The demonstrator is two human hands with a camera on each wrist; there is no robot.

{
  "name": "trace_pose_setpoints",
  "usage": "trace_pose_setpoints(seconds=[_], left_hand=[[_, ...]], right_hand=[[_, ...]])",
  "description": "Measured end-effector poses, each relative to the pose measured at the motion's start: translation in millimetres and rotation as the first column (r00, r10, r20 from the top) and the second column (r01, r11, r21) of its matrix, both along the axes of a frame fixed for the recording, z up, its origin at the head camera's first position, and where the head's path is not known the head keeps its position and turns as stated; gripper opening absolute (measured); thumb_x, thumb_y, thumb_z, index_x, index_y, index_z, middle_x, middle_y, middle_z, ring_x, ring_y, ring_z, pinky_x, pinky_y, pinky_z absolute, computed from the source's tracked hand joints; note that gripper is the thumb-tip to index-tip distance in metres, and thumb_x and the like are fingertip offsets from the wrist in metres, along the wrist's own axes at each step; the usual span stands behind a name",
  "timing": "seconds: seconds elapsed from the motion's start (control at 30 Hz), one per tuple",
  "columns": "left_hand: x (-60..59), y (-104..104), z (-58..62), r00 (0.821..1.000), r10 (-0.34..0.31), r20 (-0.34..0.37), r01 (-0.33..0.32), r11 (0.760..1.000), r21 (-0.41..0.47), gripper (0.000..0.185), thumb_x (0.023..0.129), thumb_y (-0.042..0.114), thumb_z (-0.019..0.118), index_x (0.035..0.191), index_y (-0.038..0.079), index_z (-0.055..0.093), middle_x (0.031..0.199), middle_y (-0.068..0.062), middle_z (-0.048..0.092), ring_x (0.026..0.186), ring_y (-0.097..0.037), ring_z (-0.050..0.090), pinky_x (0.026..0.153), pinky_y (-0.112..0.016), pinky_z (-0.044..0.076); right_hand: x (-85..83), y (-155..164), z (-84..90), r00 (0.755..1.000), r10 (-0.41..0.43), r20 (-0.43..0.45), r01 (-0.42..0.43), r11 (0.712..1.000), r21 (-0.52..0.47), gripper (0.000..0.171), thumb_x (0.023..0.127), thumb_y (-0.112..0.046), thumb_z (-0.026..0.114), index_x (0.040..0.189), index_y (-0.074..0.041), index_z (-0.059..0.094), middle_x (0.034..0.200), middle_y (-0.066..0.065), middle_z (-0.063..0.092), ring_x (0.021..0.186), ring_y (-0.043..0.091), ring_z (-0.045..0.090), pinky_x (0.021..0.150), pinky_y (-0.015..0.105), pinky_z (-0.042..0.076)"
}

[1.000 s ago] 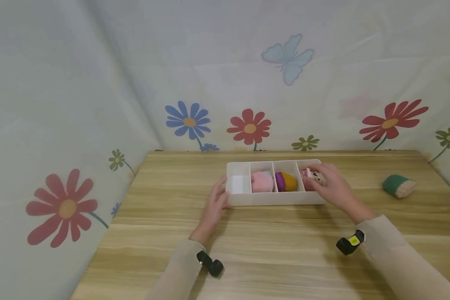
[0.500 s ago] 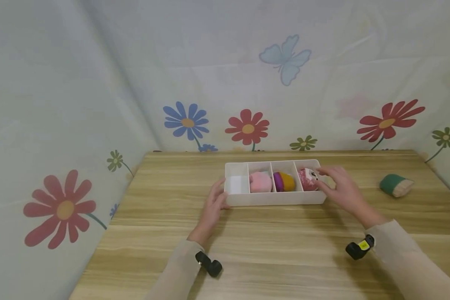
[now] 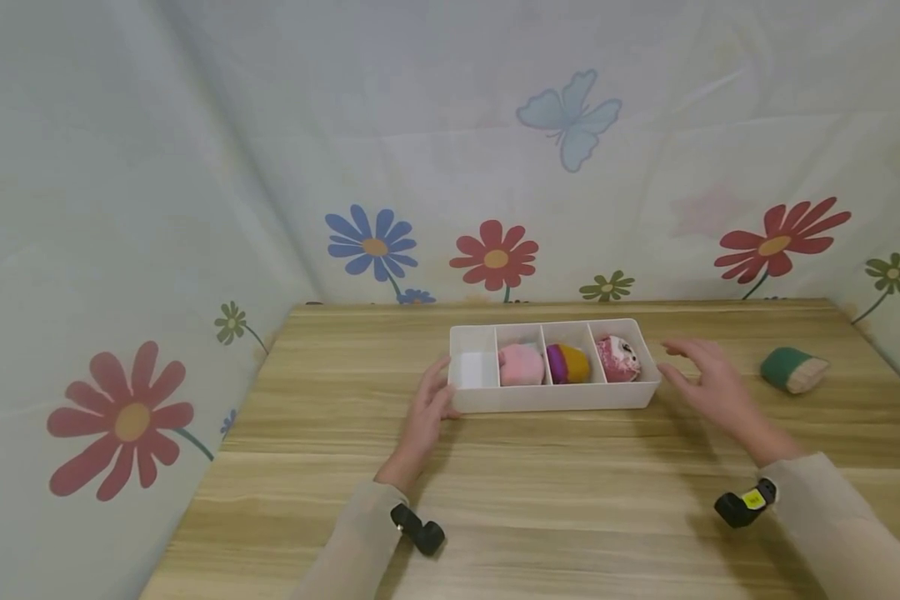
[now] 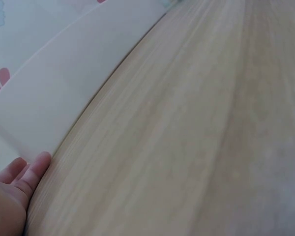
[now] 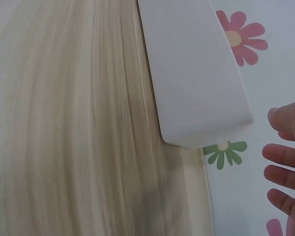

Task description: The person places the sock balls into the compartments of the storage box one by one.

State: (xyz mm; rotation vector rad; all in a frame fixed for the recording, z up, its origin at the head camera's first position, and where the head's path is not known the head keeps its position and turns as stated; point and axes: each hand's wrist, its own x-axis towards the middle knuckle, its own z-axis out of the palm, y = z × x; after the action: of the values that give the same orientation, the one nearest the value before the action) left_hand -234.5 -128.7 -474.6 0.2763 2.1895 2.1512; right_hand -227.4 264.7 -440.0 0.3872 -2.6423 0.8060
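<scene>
A long white divided box (image 3: 555,399) lies on the table. Its leftmost compartment is bare. The others, from left to right, hold a pink soft-looking piece (image 3: 522,367), a purple and orange-yellow piece (image 3: 568,364) and a red-and-white piece with dark spots (image 3: 618,359). My left hand (image 3: 425,402) rests against the box's left end, fingertips at its lower corner in the left wrist view. Off the box's right end, my right hand (image 3: 714,390) hovers with thumb and fingers apart, holding nothing; the right wrist view shows a gap between the fingers (image 5: 282,156) and the box.
A green piece with a beige end (image 3: 793,370) lies on the wooden table (image 3: 555,492) to the right of my right hand. Behind the table hangs a pale curtain (image 3: 420,142) printed with flowers and a butterfly.
My right hand has let go of the red-and-white piece and moved right, out past the box's end. The piece stays in the rightmost compartment. My left hand keeps its place.
</scene>
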Motion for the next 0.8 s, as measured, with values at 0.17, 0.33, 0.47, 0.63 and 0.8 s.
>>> trace_pose_setpoints(seconds=[0.17, 0.33, 0.47, 0.63, 0.8], left_hand=[[0.9, 0, 1.0, 1.0, 0.003, 0.002, -0.003, 1.0, -0.006, 0.046, 0.099, 0.01, 0.04, 0.143, 0.006, 0.031, 0.125, -0.027, 0.045, 0.098, -0.029, 0.052, 0.082, -0.058, 0.046], [1.7, 1, 2.1, 1.0, 0.011, 0.005, -0.011, 1.0, -0.013, 0.046, 0.099, 0.01, 0.04, 0.143, 0.006, 0.031, 0.125, -0.027, 0.045, 0.1, -0.032, 0.051, 0.082, -0.057, 0.046], [1.6, 1, 1.9, 1.0, 0.012, 0.002, -0.012, 1.0, -0.012, 0.045, 0.099, 0.01, 0.04, 0.143, 0.007, 0.032, 0.125, -0.027, 0.046, 0.1, -0.032, 0.051, 0.082, -0.058, 0.046], [1.4, 1, 1.5, 1.0, 0.011, 0.004, -0.011, 1.0, -0.004, 0.045, 0.099, 0.01, 0.04, 0.143, 0.006, 0.032, 0.125, -0.027, 0.045, 0.1, -0.031, 0.051, 0.082, -0.058, 0.046], [1.2, 1, 1.4, 1.0, 0.006, 0.008, -0.006, 1.0, 0.002, 0.045, 0.099, 0.011, 0.04, 0.143, 0.007, 0.031, 0.126, -0.027, 0.045, 0.101, -0.031, 0.051, 0.083, -0.058, 0.045]], right_hand=[[4.6, 9, -0.2, 1.0, -0.022, -0.001, 0.022, 1.0, 0.008, 0.038, 0.086, -0.009, 0.065, 0.12, 0.005, 0.054, 0.109, 0.023, 0.056, 0.104, 0.039, 0.044, 0.083, 0.06, 0.039], [9.2, 15, 2.1, 0.999, -0.048, 0.0, 0.048, 0.998, 0.032, 0.038, 0.087, -0.012, 0.065, 0.12, 0.004, 0.054, 0.109, 0.023, 0.056, 0.105, 0.039, 0.045, 0.083, 0.06, 0.038], [12.4, 21, 1.1, 0.998, -0.069, 0.012, 0.068, 0.996, 0.052, 0.038, 0.088, -0.014, 0.064, 0.121, 0.003, 0.054, 0.109, 0.023, 0.056, 0.105, 0.04, 0.044, 0.084, 0.061, 0.037], [16.1, 29, -0.5, 0.995, -0.096, 0.027, 0.094, 0.994, 0.063, 0.04, 0.09, -0.018, 0.062, 0.122, 0.004, 0.053, 0.11, 0.025, 0.055, 0.106, 0.042, 0.042, 0.085, 0.062, 0.035], [19.7, 36, -0.2, 0.994, -0.103, 0.026, 0.101, 0.994, 0.05, 0.04, 0.09, -0.018, 0.062, 0.121, 0.005, 0.053, 0.111, 0.027, 0.055, 0.107, 0.044, 0.041, 0.085, 0.063, 0.033]])
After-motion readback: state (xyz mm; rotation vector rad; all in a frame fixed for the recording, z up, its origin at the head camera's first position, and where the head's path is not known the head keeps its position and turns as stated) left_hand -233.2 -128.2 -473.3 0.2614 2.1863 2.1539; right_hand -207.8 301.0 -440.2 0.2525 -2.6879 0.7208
